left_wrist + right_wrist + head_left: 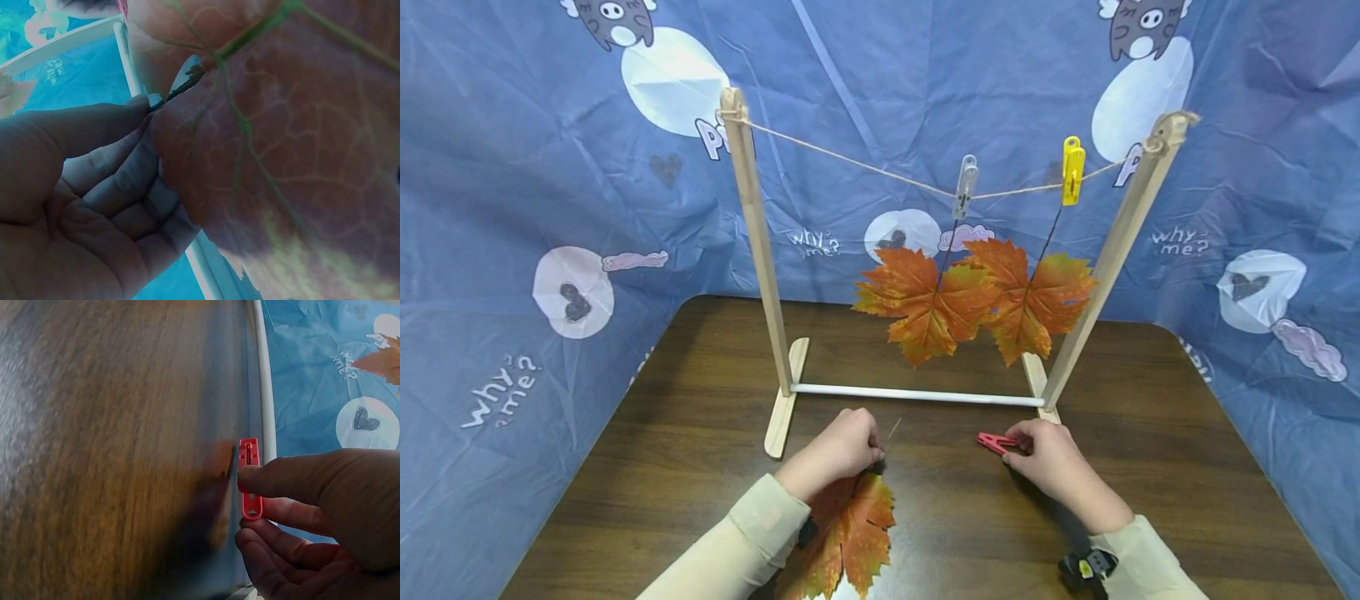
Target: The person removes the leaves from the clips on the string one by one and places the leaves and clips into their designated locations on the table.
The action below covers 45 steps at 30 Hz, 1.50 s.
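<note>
In the head view my left hand [845, 446] pinches the thin stem of an orange maple leaf [857, 533], which hangs below the hand over the table's front. The left wrist view shows thumb and finger of the left hand [106, 169] closed on the dark stem, the leaf [281, 137] filling the right side. My right hand [1048, 458] holds a red clothespin [995, 442] between thumb and fingers, near the rack's right foot. Seen from the right wrist, the red clothespin [251, 506] sits under the thumb, its tip pointing away from the palm.
A wooden rack with a left post [756, 233], right post [1120, 250] and white crossbar [917, 395] stands on the brown table [700, 417]. From its string [850, 164], a grey clothespin [966, 187] and a yellow clothespin [1072, 171] hold two maple leaves [925, 304]. Behind hangs a blue cloth [820, 75].
</note>
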Tool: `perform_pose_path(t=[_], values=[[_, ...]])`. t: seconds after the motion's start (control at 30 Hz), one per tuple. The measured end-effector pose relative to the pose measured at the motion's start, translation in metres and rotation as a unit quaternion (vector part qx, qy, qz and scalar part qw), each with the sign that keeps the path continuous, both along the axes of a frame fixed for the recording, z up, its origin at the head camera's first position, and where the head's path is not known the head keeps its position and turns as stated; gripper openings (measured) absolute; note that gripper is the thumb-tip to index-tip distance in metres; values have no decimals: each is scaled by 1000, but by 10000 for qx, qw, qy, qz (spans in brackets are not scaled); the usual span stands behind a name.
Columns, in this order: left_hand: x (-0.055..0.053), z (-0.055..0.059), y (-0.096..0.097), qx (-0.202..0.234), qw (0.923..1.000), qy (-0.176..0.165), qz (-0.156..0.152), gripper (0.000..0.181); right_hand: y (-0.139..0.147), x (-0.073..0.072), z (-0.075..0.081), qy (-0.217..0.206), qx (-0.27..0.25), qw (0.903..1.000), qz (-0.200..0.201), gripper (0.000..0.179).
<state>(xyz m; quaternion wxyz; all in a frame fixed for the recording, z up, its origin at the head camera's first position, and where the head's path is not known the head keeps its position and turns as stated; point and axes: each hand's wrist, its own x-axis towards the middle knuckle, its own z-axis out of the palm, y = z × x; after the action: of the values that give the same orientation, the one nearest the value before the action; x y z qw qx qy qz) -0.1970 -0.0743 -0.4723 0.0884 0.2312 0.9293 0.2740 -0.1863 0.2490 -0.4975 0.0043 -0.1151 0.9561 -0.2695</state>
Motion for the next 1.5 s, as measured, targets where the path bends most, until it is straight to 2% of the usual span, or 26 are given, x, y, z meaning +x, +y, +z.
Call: perform_pose_path(t=[0.47,0.83,1.2,1.5], values=[[-2,-8,1,44,10000,29,-40,20,1,0,-3,3,130,9999,60,20],[-3,-16,1,-75,9995,233,-217,18,1,1,-4,11,264,9996,43,22],[1,-13,-1,-40,9995,269,-178,19,4,1,-2,-23,116,9999,-35,29],[3,-5,-4,72,9995,234,-175,9,5,2,8,12,-153,9998,-118,32]])
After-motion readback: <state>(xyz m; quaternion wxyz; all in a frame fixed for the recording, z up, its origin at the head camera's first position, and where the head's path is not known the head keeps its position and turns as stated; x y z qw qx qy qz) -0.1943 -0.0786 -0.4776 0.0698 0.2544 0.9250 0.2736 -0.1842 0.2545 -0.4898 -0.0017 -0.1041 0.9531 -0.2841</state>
